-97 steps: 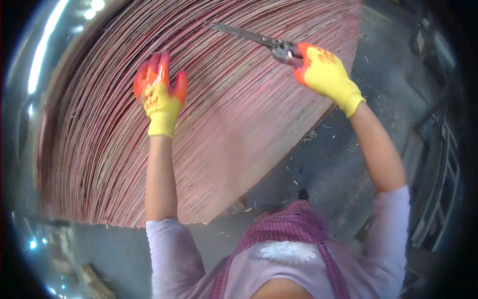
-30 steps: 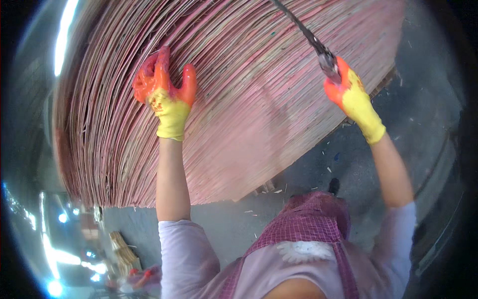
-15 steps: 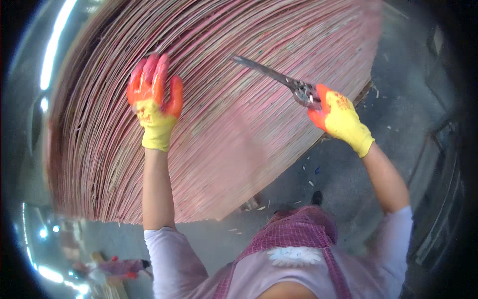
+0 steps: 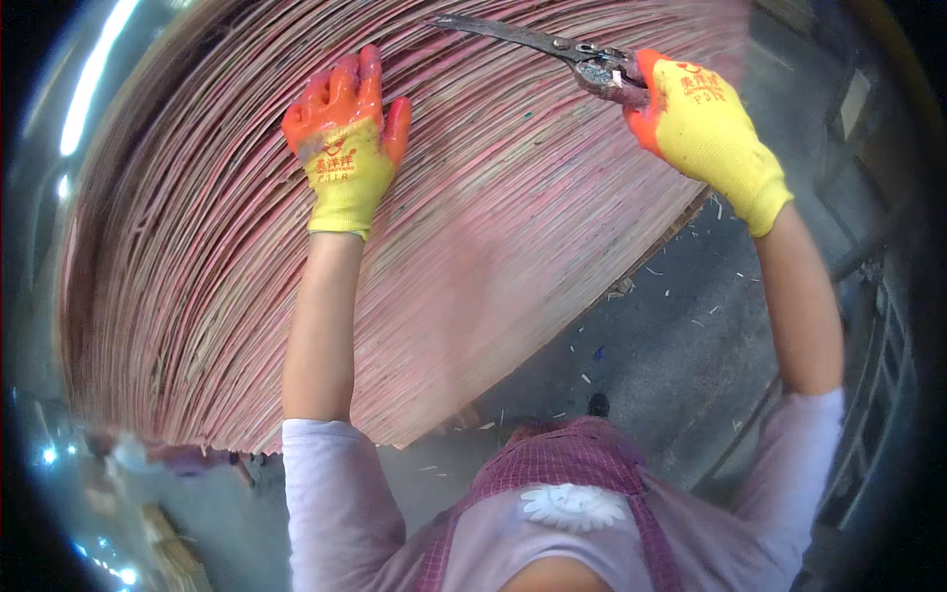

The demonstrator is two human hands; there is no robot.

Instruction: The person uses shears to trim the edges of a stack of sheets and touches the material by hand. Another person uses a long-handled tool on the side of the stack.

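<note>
The work in hand is trimming on a tall stack of thin pink sheets (image 4: 473,247), whose layered edges fill the far and left part of the view. The left hand (image 4: 340,138), in a yellow glove with orange fingertips, lies flat and spread open against the sheet edges, gripping nothing and apparently steadying the stack. The right hand (image 4: 700,128), gloved the same way, is closed around the handles of a pair of metal shears (image 4: 552,49). The blades point left across the upper part of the stack, close to or touching the edges; whether they are parted cannot be determined.

The step appears to be positioning for a cut. The next move likely calls for lining the blades up with a protruding edge while the left hand stays clear of them.

The grey concrete floor (image 4: 681,335) on the near right carries scattered pale offcuts. Dark metal framing (image 4: 873,395) stands at the right rim.
</note>
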